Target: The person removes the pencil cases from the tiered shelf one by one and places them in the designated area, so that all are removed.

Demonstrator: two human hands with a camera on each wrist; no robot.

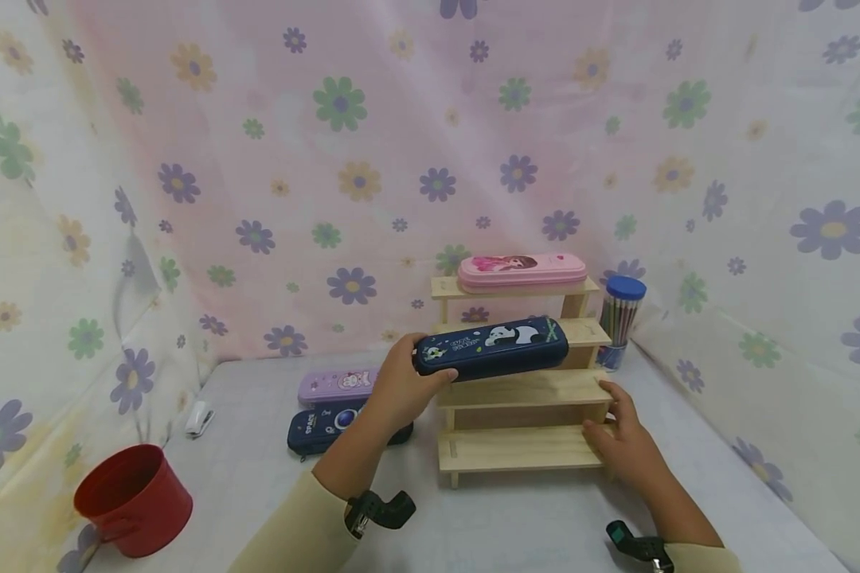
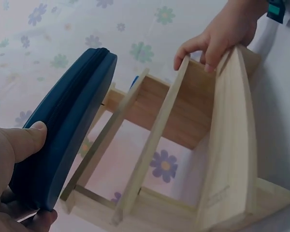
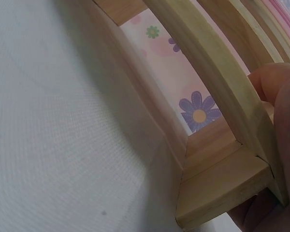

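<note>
In the head view my left hand [image 1: 410,382] grips the left end of a navy pencil case [image 1: 490,348] with a panda on its lid. The case is held in front of the upper tiers of a stepped wooden rack [image 1: 523,450]. A zipper runs along the case's side in the left wrist view, with my thumb pressed near it. My right hand [image 1: 627,438] holds the right end of the rack by its lower tiers, its fingers bent around the wood. On the top tier lies a pink pencil case [image 1: 521,272] with a printed girl.
Left of the rack lie a purple pencil case [image 1: 337,386] and a dark blue space pencil case [image 1: 322,428], partly behind my left arm. A red bucket [image 1: 134,501] stands front left, near a small white object [image 1: 199,419]. Behind the rack's right end is a blue-lidded jar of pencils [image 1: 622,318].
</note>
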